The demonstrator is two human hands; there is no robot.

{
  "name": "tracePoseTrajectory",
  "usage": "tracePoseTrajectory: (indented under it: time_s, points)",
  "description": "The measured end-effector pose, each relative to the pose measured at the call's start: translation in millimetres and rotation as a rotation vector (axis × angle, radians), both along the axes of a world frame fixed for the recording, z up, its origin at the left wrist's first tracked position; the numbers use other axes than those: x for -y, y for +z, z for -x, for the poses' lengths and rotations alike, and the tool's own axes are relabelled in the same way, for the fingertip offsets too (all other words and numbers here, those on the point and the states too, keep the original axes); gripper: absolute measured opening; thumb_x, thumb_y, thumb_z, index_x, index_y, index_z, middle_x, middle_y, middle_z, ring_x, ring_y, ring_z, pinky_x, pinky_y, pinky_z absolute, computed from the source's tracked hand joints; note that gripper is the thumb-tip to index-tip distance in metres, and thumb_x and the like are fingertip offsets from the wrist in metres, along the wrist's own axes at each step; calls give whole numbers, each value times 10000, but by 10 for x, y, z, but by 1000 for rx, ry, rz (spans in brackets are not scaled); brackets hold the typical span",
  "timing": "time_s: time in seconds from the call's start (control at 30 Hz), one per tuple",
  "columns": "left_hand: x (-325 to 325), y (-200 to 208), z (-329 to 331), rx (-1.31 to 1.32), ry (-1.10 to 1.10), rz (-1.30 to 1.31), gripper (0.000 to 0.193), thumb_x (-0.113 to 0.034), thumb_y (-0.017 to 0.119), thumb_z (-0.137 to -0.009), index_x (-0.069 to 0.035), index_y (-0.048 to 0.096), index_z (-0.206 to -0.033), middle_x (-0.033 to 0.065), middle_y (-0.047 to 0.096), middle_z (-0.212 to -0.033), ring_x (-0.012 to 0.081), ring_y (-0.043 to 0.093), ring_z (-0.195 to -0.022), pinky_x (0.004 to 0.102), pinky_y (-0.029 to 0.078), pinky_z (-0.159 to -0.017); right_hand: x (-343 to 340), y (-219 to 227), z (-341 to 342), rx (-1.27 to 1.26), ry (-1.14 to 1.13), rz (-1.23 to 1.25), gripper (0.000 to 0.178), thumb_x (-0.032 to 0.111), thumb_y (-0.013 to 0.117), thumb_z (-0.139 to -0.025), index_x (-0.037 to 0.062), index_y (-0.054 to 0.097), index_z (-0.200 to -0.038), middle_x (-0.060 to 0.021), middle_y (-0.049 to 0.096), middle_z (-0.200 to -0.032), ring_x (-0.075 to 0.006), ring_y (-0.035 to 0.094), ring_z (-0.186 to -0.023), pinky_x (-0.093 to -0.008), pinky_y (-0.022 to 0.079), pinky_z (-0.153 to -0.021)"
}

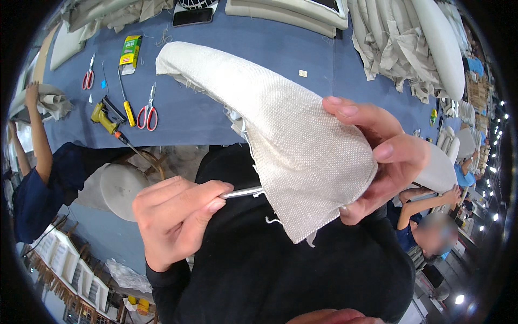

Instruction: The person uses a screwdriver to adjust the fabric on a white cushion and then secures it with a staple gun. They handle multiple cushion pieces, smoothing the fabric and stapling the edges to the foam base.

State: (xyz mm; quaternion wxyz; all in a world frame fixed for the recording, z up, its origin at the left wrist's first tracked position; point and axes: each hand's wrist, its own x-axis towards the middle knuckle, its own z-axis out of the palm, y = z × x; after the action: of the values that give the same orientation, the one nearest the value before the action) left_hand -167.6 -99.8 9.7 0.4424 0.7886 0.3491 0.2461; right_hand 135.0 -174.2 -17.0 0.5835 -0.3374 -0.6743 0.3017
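Observation:
A long, curved piece covered in light beige woven fabric [280,108] is held up in front of my chest, with loose threads along its edge. My right hand [388,156] grips its wide end, thumb and fingers wrapped around the rounded corner. My left hand [172,216] pinches a slim metal rod [244,192], whose far end meets the fabric's left edge. The rod's tip is hidden at that edge, so I cannot tell how deep it goes.
On the blue table lie a yellow-green staple gun [107,120] with a hose, red-handled scissors [148,114], a yellow-handled screwdriver [128,110], a green-yellow box [130,53] and a phone [192,17]. Fabric covers [396,51] are piled at far right. Other people work on both sides.

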Motion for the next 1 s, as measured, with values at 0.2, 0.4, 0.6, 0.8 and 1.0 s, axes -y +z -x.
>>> tracePoseTrajectory:
  time_s: [0.2, 0.4, 0.6, 0.8, 1.0]
  points:
    - [39, -135, 20, 85, -12, 48, 169, -164, 778, -866, 0, 808, -893, 82, 698, -676, 182, 612, -559, 311, 442, -549, -87, -119, -87, 87, 63, -188, 452, 257, 814, -954, 80, 539, -1266, -392, 538, -1390, -611, 559, -1320, -668, 497, -1098]
    - [112, 7, -82, 18, 21, -75, 164, -72, 837, -780, -43, 823, -941, 60, 664, -653, 204, 616, -541, 315, 456, -531, -104, -92, -21, 98, -37, -281, 273, 166, 812, -875, 47, 669, -1075, -354, 626, -1264, -564, 660, -1171, -647, 575, -993]
    - [214, 91, -101, -27, 74, -108, 167, -56, 845, -780, -41, 819, -944, 65, 645, -643, 204, 616, -545, 317, 444, -526, -132, -81, 72, 20, -83, -307, 259, 128, 831, -833, 13, 721, -1038, -349, 670, -1195, -531, 718, -1100, -630, 595, -972]
    - [232, 146, -60, -70, 81, -96, 163, -45, 842, -786, -37, 816, -947, 73, 645, -643, 205, 612, -539, 319, 440, -526, -98, -90, 89, -16, -82, -259, 255, 165, 838, -851, -8, 720, -998, -375, 650, -1222, -546, 711, -1107, -609, 596, -961]
    - [257, 162, -90, -74, 95, -80, 165, -44, 838, -784, -34, 820, -947, 69, 652, -643, 205, 607, -538, 317, 442, -529, -76, -83, 152, -46, -126, -245, 208, 104, 820, -819, 24, 727, -987, -383, 640, -1244, -529, 715, -1115, -581, 606, -954]
